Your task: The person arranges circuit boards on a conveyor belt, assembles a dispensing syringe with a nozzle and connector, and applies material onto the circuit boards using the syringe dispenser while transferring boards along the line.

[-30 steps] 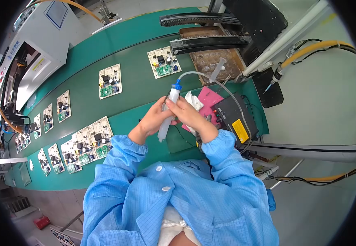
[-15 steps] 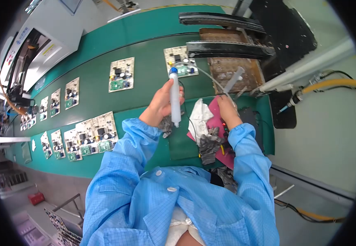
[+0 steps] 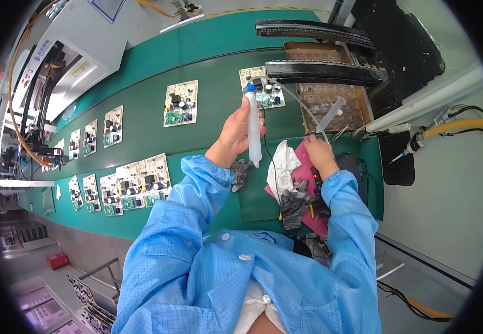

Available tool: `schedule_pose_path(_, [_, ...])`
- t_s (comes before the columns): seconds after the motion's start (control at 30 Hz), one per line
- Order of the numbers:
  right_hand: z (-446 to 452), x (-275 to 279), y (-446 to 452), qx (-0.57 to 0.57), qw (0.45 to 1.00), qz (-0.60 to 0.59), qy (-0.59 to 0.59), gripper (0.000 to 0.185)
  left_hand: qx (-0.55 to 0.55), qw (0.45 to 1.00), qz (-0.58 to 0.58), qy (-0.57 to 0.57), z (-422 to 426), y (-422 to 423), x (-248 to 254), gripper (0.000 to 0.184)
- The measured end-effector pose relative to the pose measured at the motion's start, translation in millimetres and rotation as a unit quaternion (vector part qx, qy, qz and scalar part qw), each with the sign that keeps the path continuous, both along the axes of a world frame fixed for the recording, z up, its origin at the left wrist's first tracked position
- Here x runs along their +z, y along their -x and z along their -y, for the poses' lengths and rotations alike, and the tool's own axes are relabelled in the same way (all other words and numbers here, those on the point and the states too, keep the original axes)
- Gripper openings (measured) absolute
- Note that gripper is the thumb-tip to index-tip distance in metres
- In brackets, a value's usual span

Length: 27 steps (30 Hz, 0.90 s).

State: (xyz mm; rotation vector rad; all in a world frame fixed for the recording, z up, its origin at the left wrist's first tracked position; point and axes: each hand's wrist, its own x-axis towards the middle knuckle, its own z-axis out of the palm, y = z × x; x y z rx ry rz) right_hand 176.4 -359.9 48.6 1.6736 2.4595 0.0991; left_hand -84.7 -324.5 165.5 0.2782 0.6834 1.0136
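Observation:
My left hand [image 3: 238, 131] is wrapped round a translucent syringe barrel [image 3: 254, 136], upright in view with its blue cap [image 3: 250, 88] at the top and its tip pointing down. A clear tube [image 3: 296, 96] runs from the cap toward the right. My right hand [image 3: 320, 152] is closed over the top of the pink sheet [image 3: 305, 161], beside the black box; what its fingers hold, if anything, is hidden. Just above that hand a second clear syringe [image 3: 331, 114] leans at the edge of the brown tray [image 3: 358, 103]. A white cloth [image 3: 283, 162] lies between my hands.
Circuit boards [image 3: 181, 103] lie on the green bench [image 3: 213, 72] at centre and left. Grey gloves [image 3: 296, 209] rest near my body. Black rails [image 3: 325, 72] reach over the tray. A white machine [image 3: 94, 39] stands at the back left, and an orange hose [image 3: 458, 127] hangs at right.
My right hand has left the syringe and moved right to the pink sheet. My left hand still holds the syringe, now more upright. The camera view has shifted.

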Motion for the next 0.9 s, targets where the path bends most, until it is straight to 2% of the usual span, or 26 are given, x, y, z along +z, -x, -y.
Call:
schedule_pose_path(0.13, [6.3,6.8,7.3,-0.035,0.999,0.007,-0.003,0.014,-0.002,0.997,-0.056,-0.058,-11.8,-11.3,14.3,0.034])
schedule_pose_path(0.2, [21.6,8.3,14.1,-0.058,0.996,-0.041,-0.057,0.014,-0.006,0.990,-0.101,-0.101,-19.8,-19.9,24.0,0.033])
schedule_pose_path(0.27, [33.8,69.5,17.8,0.022,0.970,-0.231,0.078,0.011,-0.040,0.968,-0.172,-0.178,-28.1,-37.8,37.6,0.031])
schedule_pose_path(0.33, [48.5,145.3,25.3,-0.008,0.900,-0.424,-0.100,0.016,-0.090,0.928,-0.259,-0.252,-29.8,-59.6,49.9,0.031])
schedule_pose_path(0.37, [51.5,163.2,14.7,-0.005,0.891,-0.402,-0.209,0.020,-0.155,0.875,-0.351,-0.295,-29.8,-71.5,64.9,0.033])
schedule_pose_path(0.4, [53.9,178.9,1.1,0.001,0.873,-0.375,-0.313,0.024,-0.131,0.777,-0.422,-0.448,-31.0,-87.8,61.0,0.032])
schedule_pose_path(0.43, [55.7,200.7,-7.6,0.002,0.869,-0.335,-0.364,0.029,-0.074,0.681,-0.431,-0.587,-37.4,-107.6,45.5,0.031])
schedule_pose_path(0.47, [56.3,221.7,-14.0,0.006,0.861,-0.294,-0.416,0.033,-0.088,0.533,-0.463,-0.703,-41.9,-121.9,60.1,0.032])
schedule_pose_path(0.5, [57.8,236.2,-18.2,0.028,0.886,-0.189,-0.423,0.044,-0.131,0.426,-0.516,-0.732,-32.6,-131.8,73.9,0.035])
schedule_pose_path(0.6, [58.3,234.5,-28.8,-0.045,0.962,-0.112,-0.245,0.053,-0.069,0.304,-0.467,-0.828,-32.4,-175.8,35.4,0.027])
schedule_pose_path(0.67, [58.3,203.5,-44.4,-0.176,0.972,-0.124,-0.091,0.056,-0.051,0.322,-0.422,-0.846,-28.4,-194.3,14.5,0.027])
schedule_pose_path(0.7, [52.8,188.9,-54.9,-0.172,0.967,-0.159,-0.099,0.053,-0.042,0.330,-0.398,-0.855,-26.8,-201.2,5.2,0.026])
schedule_pose_path(0.8, [39.1,162.2,-69.6,-0.185,0.953,-0.226,-0.076,0.054,-0.053,0.448,-0.390,-0.802,-23.6,-211.3,-24.0,0.023])
schedule_pose_path(0.83, [34.5,157.5,-70.5,-0.193,0.948,-0.245,-0.061,0.055,-0.055,0.470,-0.387,-0.791,-25.7,-212.8,-40.4,0.033])
schedule_pose_path(0.9, [21.9,152.0,-71.7,-0.173,0.954,-0.236,-0.061,0.054,-0.035,0.527,-0.428,-0.733,-24.3,-199.4,-27.6,0.046])
